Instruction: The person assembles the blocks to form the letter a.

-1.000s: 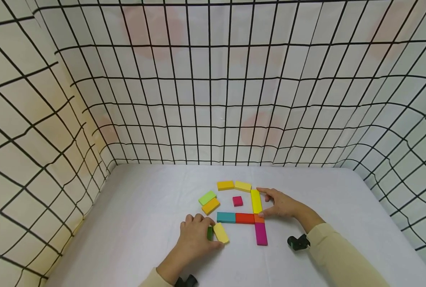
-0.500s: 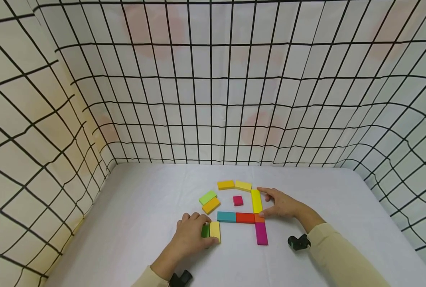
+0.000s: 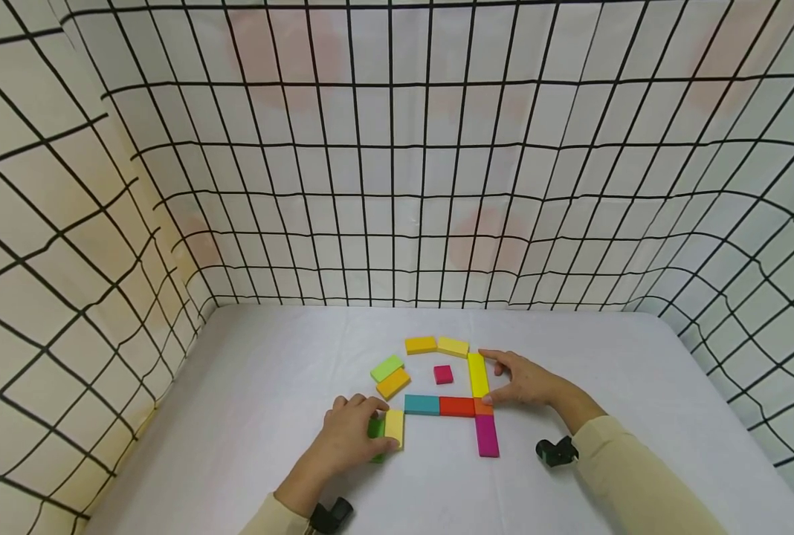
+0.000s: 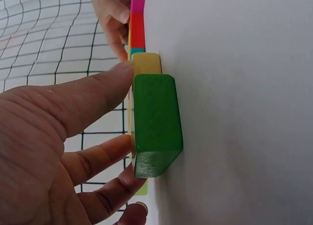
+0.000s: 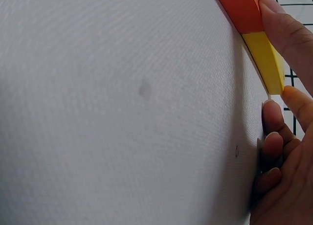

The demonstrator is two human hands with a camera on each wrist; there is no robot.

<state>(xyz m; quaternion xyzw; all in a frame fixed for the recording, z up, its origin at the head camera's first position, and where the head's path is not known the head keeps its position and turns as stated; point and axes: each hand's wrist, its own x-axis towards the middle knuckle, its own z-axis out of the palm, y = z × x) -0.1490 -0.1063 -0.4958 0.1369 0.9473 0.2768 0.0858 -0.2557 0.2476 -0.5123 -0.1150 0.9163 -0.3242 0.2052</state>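
Observation:
My left hand [image 3: 352, 437] pinches a pale yellow block [image 3: 394, 429] between thumb and fingers. Against that block's left side lies a green block [image 3: 376, 429], partly under the hand; in the left wrist view the green block [image 4: 157, 112] is nearest the camera. My right hand [image 3: 529, 383] has its thumb on an orange block [image 3: 482, 406] and its index fingertip at the far end of a bright yellow block [image 3: 478, 374], also seen in the right wrist view as a yellow block [image 5: 265, 61]. A red block [image 3: 456, 406] and a teal block [image 3: 421, 405] extend left from the orange one.
A magenta block [image 3: 487, 435] touches the orange one's near side. Behind are an amber block [image 3: 421, 345] and a light yellow block [image 3: 453, 347]. A small crimson block [image 3: 443, 374] sits inside. Lime [image 3: 386, 368] and orange-yellow [image 3: 393, 383] blocks touch. Black netting surrounds the table.
My left hand has moved left with the pale yellow block, which has turned from slanted to nearly straight. The green block has shifted left too. My right hand has stayed in place.

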